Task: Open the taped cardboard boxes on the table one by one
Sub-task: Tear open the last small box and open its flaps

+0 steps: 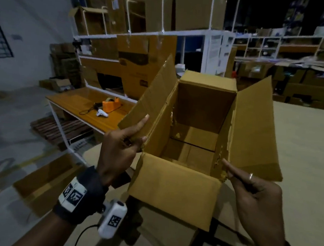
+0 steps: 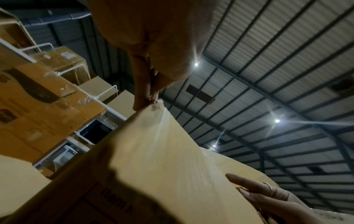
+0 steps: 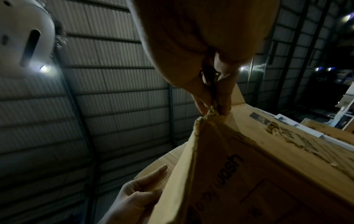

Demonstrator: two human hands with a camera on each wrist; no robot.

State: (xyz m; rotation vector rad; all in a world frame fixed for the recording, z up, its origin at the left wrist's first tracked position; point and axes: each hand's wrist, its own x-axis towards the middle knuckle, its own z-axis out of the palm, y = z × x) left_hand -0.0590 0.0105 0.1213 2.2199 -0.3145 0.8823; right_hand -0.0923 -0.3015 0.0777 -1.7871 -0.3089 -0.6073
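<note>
An open brown cardboard box (image 1: 174,190) stands in front of me with all its flaps spread and nothing visible inside. Torn paper shows along its right rim. My left hand (image 1: 140,132) pinches the left flap near the front left corner, thumb on top. My right hand (image 1: 229,169) pinches the frayed front right corner where the right flap begins. In the left wrist view the left fingers (image 2: 145,91) pinch the flap's edge (image 2: 153,151). The right wrist view has the right fingers (image 3: 210,98) pinching the torn corner of the printed box (image 3: 249,166).
The box rests on a pale cardboard-covered surface (image 1: 302,145) that stretches to the right. To the left stands an orange-topped table (image 1: 77,99) with an orange tape dispenser (image 1: 113,103) and a white tool (image 1: 101,113). White racks (image 1: 145,33) full of cartons stand behind.
</note>
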